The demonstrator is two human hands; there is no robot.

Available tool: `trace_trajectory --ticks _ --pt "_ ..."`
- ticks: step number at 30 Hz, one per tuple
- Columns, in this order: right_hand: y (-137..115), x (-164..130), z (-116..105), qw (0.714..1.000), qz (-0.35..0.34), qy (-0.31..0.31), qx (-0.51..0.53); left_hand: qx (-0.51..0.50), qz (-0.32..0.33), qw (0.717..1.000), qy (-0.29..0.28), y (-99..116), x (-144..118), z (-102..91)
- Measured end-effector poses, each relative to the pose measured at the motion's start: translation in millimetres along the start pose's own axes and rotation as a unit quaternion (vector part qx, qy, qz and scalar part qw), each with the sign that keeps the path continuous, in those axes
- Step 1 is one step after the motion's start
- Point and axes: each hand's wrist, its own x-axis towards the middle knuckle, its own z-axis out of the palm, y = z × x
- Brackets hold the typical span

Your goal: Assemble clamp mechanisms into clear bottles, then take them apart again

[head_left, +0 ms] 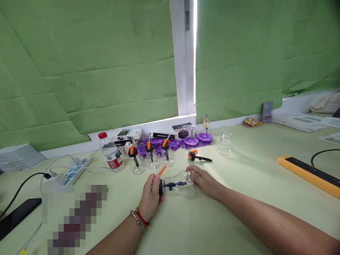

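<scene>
Left hand (pixel 151 196) gripping black cap, hiding it, right hand (pixel 204 181) grasping clear bottle (pixel 180 185) base

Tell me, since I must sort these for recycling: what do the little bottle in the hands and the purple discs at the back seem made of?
The little bottle, held on its side by the left hand and right hand, looks like clear, glossy plastic or glass; the table shows through it, so I cannot tell which. The purple discs look like moulded matte plastic, with an even colour and cut-out spokes.
</scene>
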Motion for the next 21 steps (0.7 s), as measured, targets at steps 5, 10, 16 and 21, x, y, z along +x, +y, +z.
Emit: trace_trajectory --ticks 5,10,16,21 --pt "7 3 2 1.0 0.026 0.005 0.005 0.0 0.01 1.0 -0.012 -1 -1 0.6" --pt "6 3 1 0.999 0.031 0.009 -0.009 -0.009 -0.001 1.0 -0.016 -3 2 0.1" --pt "2 0 -5 0.999 0.0 -0.051 -0.006 -0.028 -0.012 1.0 0.001 -2 4 -0.2" --pt "0 -1 -9 0.993 -0.04 -0.113 0.011 -0.048 -0.025 0.998 0.022 -1 4 0.3"
